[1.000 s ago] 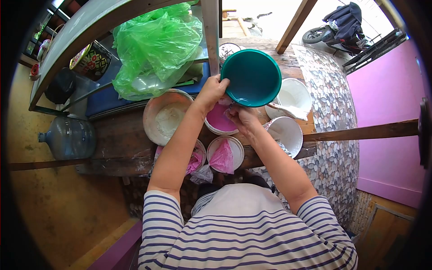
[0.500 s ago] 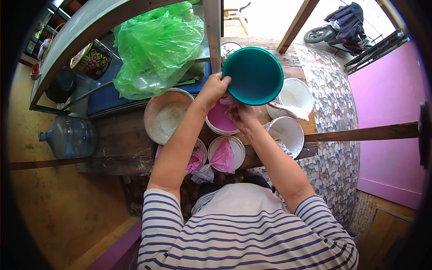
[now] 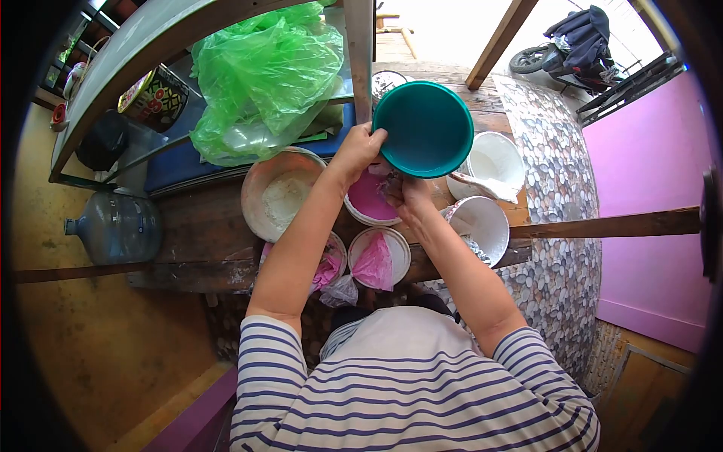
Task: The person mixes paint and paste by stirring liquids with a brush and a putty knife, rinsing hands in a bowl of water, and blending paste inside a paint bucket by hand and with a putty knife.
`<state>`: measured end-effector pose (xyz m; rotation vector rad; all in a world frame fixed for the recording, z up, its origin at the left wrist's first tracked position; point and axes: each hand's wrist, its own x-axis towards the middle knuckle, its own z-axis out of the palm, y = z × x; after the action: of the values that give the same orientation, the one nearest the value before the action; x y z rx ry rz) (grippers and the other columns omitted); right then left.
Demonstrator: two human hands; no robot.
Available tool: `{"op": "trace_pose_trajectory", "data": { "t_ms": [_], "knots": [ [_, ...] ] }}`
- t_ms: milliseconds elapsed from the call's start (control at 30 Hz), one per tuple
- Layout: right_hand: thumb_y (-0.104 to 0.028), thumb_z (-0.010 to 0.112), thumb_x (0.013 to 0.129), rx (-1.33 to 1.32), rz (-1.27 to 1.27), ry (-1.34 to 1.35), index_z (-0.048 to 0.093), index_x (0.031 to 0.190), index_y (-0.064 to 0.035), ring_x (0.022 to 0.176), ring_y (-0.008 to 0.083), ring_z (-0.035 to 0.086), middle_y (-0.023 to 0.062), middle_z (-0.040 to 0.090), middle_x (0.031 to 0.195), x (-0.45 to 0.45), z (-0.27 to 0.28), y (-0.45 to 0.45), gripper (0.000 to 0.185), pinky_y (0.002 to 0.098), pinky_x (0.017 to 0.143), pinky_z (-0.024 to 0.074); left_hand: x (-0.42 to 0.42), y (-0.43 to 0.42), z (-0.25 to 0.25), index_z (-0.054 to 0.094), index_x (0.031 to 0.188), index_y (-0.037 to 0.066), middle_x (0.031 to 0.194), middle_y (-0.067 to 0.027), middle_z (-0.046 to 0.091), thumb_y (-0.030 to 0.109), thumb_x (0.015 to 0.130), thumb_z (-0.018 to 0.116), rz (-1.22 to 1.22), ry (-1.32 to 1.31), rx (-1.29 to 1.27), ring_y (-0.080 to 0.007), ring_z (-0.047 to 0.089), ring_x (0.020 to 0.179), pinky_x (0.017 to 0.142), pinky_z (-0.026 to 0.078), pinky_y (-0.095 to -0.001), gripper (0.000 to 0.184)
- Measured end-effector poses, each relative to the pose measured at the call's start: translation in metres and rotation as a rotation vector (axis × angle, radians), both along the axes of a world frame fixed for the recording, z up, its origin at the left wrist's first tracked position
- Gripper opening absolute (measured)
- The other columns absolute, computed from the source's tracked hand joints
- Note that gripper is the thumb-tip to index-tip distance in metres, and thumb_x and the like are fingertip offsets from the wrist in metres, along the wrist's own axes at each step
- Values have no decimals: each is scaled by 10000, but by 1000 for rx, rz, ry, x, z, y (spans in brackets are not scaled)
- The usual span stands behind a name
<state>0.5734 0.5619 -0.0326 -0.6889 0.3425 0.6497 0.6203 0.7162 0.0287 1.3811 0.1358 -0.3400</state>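
A teal tub is held up over the wooden table, its open mouth facing me. My left hand grips its left rim with the thumb over the edge. Under the tub's lower edge is my right hand, with its fingers bent and partly hidden; what it holds, if anything, I cannot make out. Below both hands stands a container of pink stuff. To the left is a large bowl of white powder. A white bucket and another white tub stand to the right.
Green plastic bags lie at the upper left. A white lid with a pink bag is at the table's near edge. A clear water jug is far left. Wooden posts rise beyond the table.
The teal tub has shifted slightly right since the first frame. My right hand's fingers have moved a little beneath it. My left hand keeps its hold on the rim.
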Motion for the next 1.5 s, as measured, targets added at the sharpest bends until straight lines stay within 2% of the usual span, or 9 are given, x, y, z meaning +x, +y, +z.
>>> {"op": "trace_pose_trajectory", "data": {
  "t_ms": [33,67,267,333,633,967,1267,1333,1500],
  "knots": [
    [-17,602,884,-89,-65,-9,602,956,-90,589,105,492,19,559,761,-1,3,6,102,244,461,341,0,1,0,600,1145,-46,1036,-90,656,125,965,522,-23,21,8,-179,684,905,822,613,-349,261],
    [-7,607,870,-183,-126,-17,602,956,-91,602,103,504,17,559,766,-3,7,12,120,239,466,342,0,2,-1,600,1145,-46,1036,-90,656,125,965,522,-25,22,8,-179,684,905,822,613,-349,261],
    [17,624,838,105,-212,-160,601,960,-77,671,128,551,30,593,797,-1,-8,13,156,269,582,422,1,3,-4,598,1155,-52,1038,-90,651,117,970,512,-32,10,40,-185,678,929,841,609,-359,265],
    [-16,636,864,285,-154,47,597,954,-72,660,147,549,34,586,782,-2,0,14,113,296,592,432,2,3,-5,597,1161,-53,1040,-90,650,112,973,509,-36,-5,54,-185,678,924,846,606,-360,265],
    [-266,634,924,258,-195,17,606,957,-92,626,149,540,44,580,744,1,-7,16,179,278,535,423,2,3,-12,601,1165,-50,1023,-78,659,126,987,514,-34,-53,65,-163,676,916,841,601,-339,265],
    [-265,627,928,262,-206,33,599,948,-103,591,140,525,48,594,748,1,-12,16,165,255,489,397,2,2,-9,609,1165,-34,1046,-78,669,130,995,511,-44,-53,60,-158,670,915,845,593,-341,256],
    [-209,644,922,199,-267,147,601,919,-131,553,107,504,10,600,715,3,-8,17,90,255,447,333,4,3,-17,631,1156,-23,1028,-68,680,119,992,507,-42,-76,59,-148,668,912,840,586,-326,249],
    [-140,693,886,29,-179,55,605,910,-152,542,89,511,-22,599,696,2,-10,15,92,252,452,350,2,2,-15,634,1159,-19,1024,-63,683,118,993,507,-31,-56,55,-145,668,910,842,584,-324,250],
    [-216,718,921,-101,-269,62,616,950,-161,542,108,469,-13,606,751,1,-4,22,119,259,510,377,1,1,-13,632,1168,-17,1036,-63,679,125,993,507,-24,-48,36,-147,671,913,842,585,-324,258]
  ]
}}
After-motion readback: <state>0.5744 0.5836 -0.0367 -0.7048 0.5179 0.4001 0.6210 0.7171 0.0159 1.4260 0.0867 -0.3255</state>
